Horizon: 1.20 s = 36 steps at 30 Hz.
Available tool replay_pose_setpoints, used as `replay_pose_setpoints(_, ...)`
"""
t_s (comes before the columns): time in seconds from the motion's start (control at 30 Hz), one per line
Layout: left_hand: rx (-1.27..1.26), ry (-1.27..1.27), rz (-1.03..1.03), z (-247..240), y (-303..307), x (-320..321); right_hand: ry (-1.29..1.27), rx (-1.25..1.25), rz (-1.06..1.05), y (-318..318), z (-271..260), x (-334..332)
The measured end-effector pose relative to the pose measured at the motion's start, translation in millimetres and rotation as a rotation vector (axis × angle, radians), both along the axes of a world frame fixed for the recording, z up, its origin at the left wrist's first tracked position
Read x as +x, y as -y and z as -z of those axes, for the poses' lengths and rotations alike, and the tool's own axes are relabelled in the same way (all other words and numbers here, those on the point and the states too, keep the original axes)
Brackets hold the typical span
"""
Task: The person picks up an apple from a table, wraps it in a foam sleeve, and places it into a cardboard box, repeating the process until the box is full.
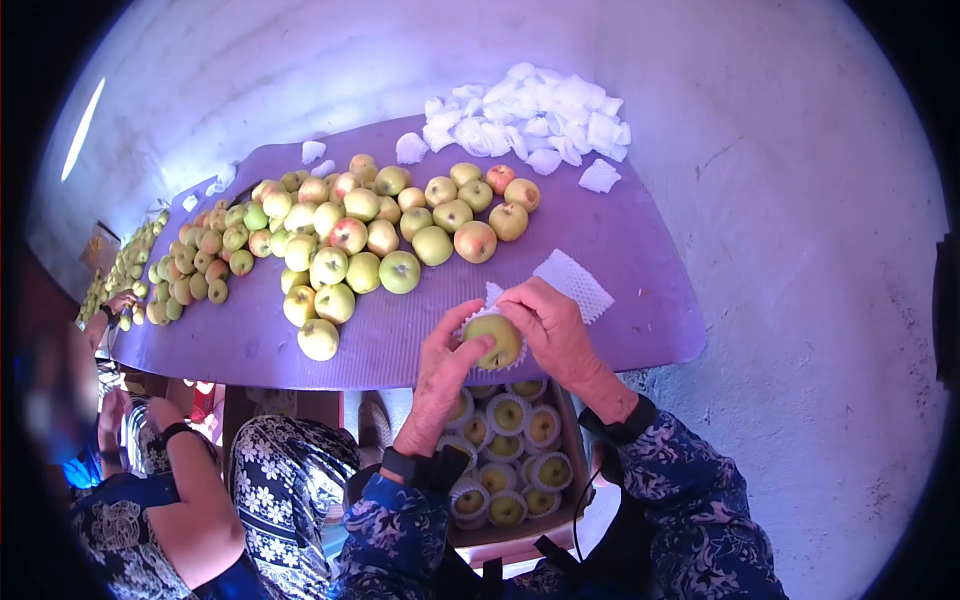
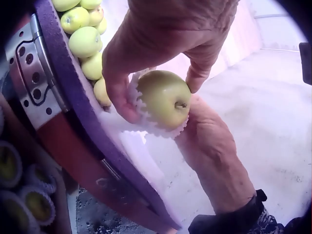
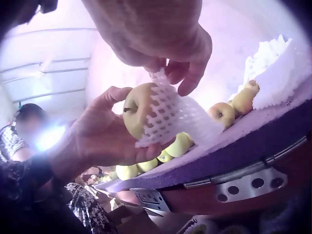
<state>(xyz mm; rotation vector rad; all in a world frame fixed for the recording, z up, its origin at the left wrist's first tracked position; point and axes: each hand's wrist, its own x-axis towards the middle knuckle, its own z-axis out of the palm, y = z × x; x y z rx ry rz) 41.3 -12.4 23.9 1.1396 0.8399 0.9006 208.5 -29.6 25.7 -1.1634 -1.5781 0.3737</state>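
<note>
My left hand [image 1: 438, 362] holds a yellow-green apple [image 1: 494, 340] over the table's near edge, its thumb across the fruit. A white foam net sleeve [image 3: 165, 113] covers part of the apple, and the stem end stays bare in the left wrist view. With thumb and fingers, my right hand [image 1: 552, 328] pinches the sleeve's edge, as the right wrist view shows. Another white foam net [image 1: 578, 284] lies flat on the table just beyond the right hand. Below the hands, several apples in foam nets [image 1: 507, 414] sit in a box [image 1: 574, 450].
Loose apples [image 1: 348, 235] spread across the purple-covered table [image 1: 640, 280]. White foam nets [image 1: 530, 115] are heaped at its back. A metal hinge [image 2: 35, 78] is on the table's side. Another person's hand [image 1: 122, 300] is among apples at the far left.
</note>
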Motion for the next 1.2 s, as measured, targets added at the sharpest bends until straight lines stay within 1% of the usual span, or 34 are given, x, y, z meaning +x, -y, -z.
replay_pose_setpoints(0.1, -0.035, -0.006, -0.015, 9.0, -4.9, -1.5, 0.056, 0.035, -0.004, 0.2, -0.6, 0.3)
replay_pose_setpoints(0.13, -0.038, 0.032, -0.035, 15.6, -7.5, -1.5, 0.076, 0.034, -0.006, 0.7, 1.6, 1.8)
replay_pose_setpoints(0.23, -0.054, 0.129, -0.109, 26.7, -11.3, -1.3, 0.082, -0.040, -0.114, 2.2, 10.3, 3.5)
replay_pose_setpoints(0.3, -0.073, 0.168, -0.174, 25.7, -12.0, -0.3, -0.093, -0.276, -0.255, 11.9, 0.7, -1.9)
replay_pose_setpoints(0.33, -0.066, 0.148, -0.171, 24.0, -11.4, -0.2, -0.182, -0.394, -0.322, 15.4, -4.6, -4.3)
replay_pose_setpoints(0.43, -0.047, 0.111, -0.160, 20.8, -8.8, -0.8, -0.131, -0.348, -0.222, 12.2, -0.5, -4.4)
replay_pose_setpoints(0.53, -0.058, 0.145, -0.156, 19.9, -9.8, -0.9, -0.100, -0.356, -0.240, 7.1, 10.8, -2.0)
replay_pose_setpoints(0.6, -0.112, 0.212, -0.177, 19.2, -9.4, -3.9, -0.244, -0.404, -0.320, 5.2, 10.8, -2.4)
replay_pose_setpoints(0.7, 0.133, 0.042, -0.213, 23.2, -12.4, -8.4, -0.432, -0.486, -0.404, 3.7, 11.0, -2.3)
replay_pose_setpoints(0.73, 0.291, -0.055, -0.274, 27.9, -14.3, -8.2, -0.492, -0.515, -0.424, 4.1, 11.2, -2.2)
replay_pose_setpoints(0.8, 0.606, -0.255, -0.394, 33.7, -17.4, -7.5, -0.528, -0.527, -0.414, 5.1, 11.9, -3.4)
replay_pose_setpoints(0.9, 0.768, -0.433, -0.508, 24.2, -10.6, -5.2, -0.527, -0.535, -0.406, 8.9, 3.7, -7.5)
replay_pose_setpoints(1.0, 0.871, -0.522, -0.579, 21.5, -7.4, -1.4, -0.459, -0.486, -0.369, 11.4, 5.8, -10.8)
replay_pose_setpoints(1.13, 0.928, -0.601, -0.570, 14.6, -2.0, 2.0, -0.338, -0.447, -0.217, 9.5, 12.1, -14.8)
replay_pose_setpoints(1.2, 0.965, -0.624, -0.547, 11.4, 2.5, 4.7, -0.371, -0.453, -0.159, 7.8, 14.5, -15.8)
